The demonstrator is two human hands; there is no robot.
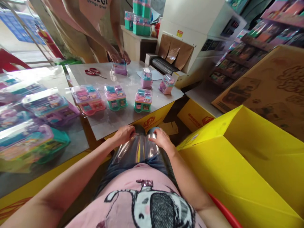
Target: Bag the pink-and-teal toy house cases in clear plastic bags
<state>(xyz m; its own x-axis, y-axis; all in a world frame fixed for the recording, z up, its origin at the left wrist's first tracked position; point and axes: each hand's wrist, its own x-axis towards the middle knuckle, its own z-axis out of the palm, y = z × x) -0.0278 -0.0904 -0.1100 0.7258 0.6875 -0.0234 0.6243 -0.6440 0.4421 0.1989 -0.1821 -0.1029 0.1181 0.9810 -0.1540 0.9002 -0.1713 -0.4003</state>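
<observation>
A sheet of clear plastic film [136, 148] lies across my lap and shines in places. My left hand [124, 134] is closed on its far left edge, close to my knee. On the far right edge, my right hand [160, 137] pinches the film between thumb and fingers. Beyond my knees, a row of small toy cases stands on the grey table: a pink one [89, 100], a green-based one [115, 97] and another green-based one [142, 100]. Neither hand touches them.
More wrapped toy cases [51, 106] crowd the left table. Red scissors [92, 72] lie near a co-worker's hands [118, 56], which handle a purple case [120, 68]. A white machine with a roller conveyor [165, 66] stands behind. An open yellow box [237, 152] is at my right.
</observation>
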